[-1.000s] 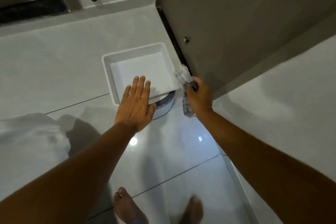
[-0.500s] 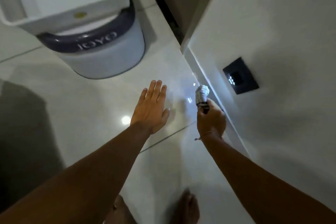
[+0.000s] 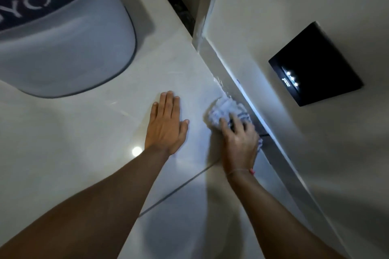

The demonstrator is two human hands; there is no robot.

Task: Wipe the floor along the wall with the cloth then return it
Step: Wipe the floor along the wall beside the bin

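A bunched white cloth with dark stripes (image 3: 226, 110) lies pressed on the glossy floor tiles (image 3: 105, 132), right against the skirting at the foot of the white wall (image 3: 273, 17). My right hand (image 3: 240, 141) lies on top of the cloth and grips it; its fingers cover the near part of the cloth. My left hand (image 3: 166, 124) lies flat on the floor to the left of the cloth, fingers together and holding nothing.
A grey bin with a dark band (image 3: 63, 33) stands on the floor at the upper left. A black socket plate (image 3: 315, 63) is set low in the wall on the right. A dark door threshold (image 3: 181, 10) runs behind the wall corner.
The view has dropped much closer to the floor. My right hand has brought the cloth down from the air onto the tiles by the skirting. My left hand has settled flat on the floor.
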